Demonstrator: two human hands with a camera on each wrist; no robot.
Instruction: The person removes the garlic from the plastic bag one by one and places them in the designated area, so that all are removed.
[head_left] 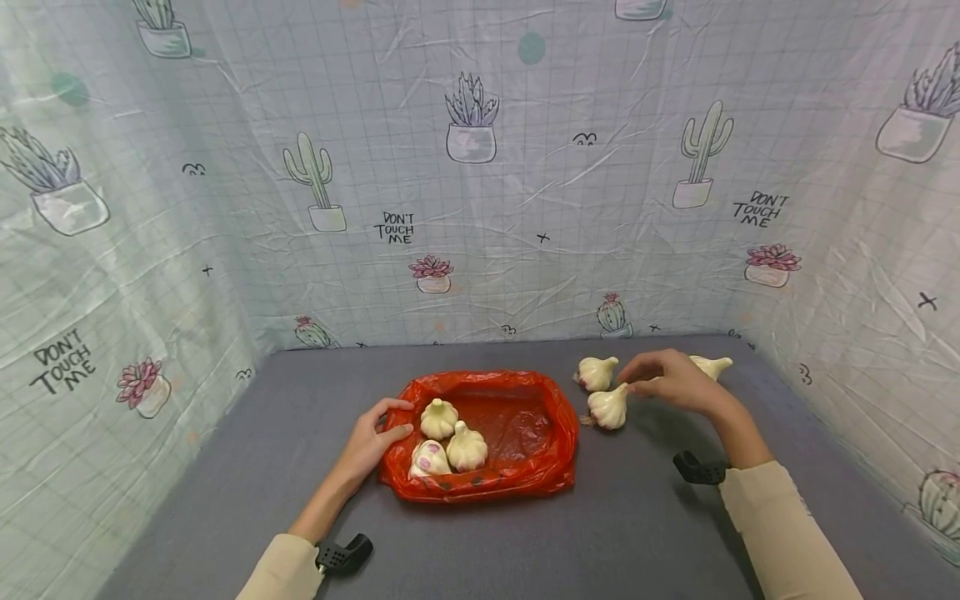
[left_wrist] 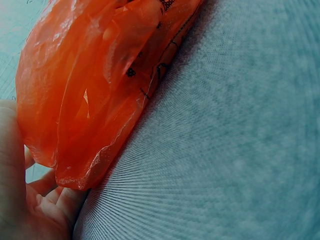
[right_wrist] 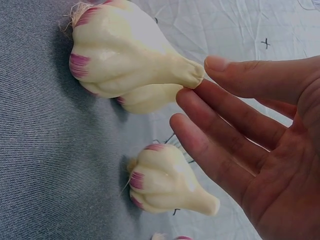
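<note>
a red plastic bag lies open on the grey bench, its sides standing up like a low tray. in its left part three garlic bulbs sit close together: a rear bulb, a right-hand bulb and a front bulb with pinkish patches.

the left hand is at the bag's left side; its thumb and index finger are stretched out and spread apart, their tips resting on the red rim.

to the right of the bag, a nearer loose bulb is tilted, with its stem toward the right hand. the right thumb and fingertips come to the very tip of that stem, the other fingers fairly straight; i cannot tell whether they pinch it. just behind it is a farther loose bulb, and beyond the right hand a partly covered bulb shows its stem.

both forearms wear cream sleeves and black wrist devices. behind the bench hangs a pale creased cloth printed with potted cacti and "don't touch me".
</note>
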